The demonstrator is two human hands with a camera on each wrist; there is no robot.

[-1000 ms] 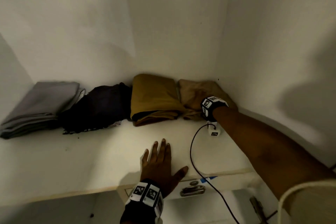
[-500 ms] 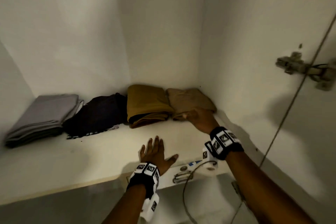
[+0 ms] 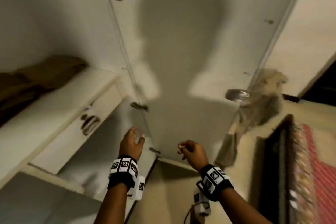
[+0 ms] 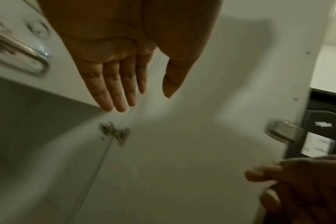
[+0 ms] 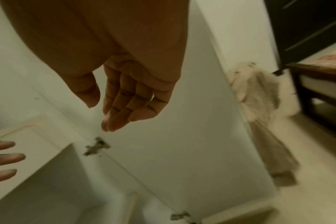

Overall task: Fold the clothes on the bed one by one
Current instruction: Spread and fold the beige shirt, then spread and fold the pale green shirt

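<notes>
The folded clothes [image 3: 36, 76] lie on the white wardrobe shelf [image 3: 60, 100] at the upper left of the head view, a blurred brown and olive pile pushed toward the back. They sit well apart from both hands, up and to the left of them, and no finger touches them.

The left hand [image 3: 131, 144] hangs in the air in front of the open wardrobe, below the shelf edge, with its fingers [image 4: 113, 91] straight and close together and the thumb spread off to the side; it holds nothing. The right hand [image 3: 192, 151] floats beside it, just in front of the lower edge of the white wardrobe door [image 3: 190, 78], with its fingers [image 5: 125, 104] loosely bent and relaxed, also empty.

Under the shelf a drawer front carries a metal handle [image 3: 90, 122]. A round metal knob [image 3: 237, 94] sticks out at the door's right edge, and a pale beige cloth [image 3: 258, 107] hangs just behind it. At the far right stands the bed [image 3: 283, 169], dark-framed, with a red patterned cover [image 3: 320, 169].
</notes>
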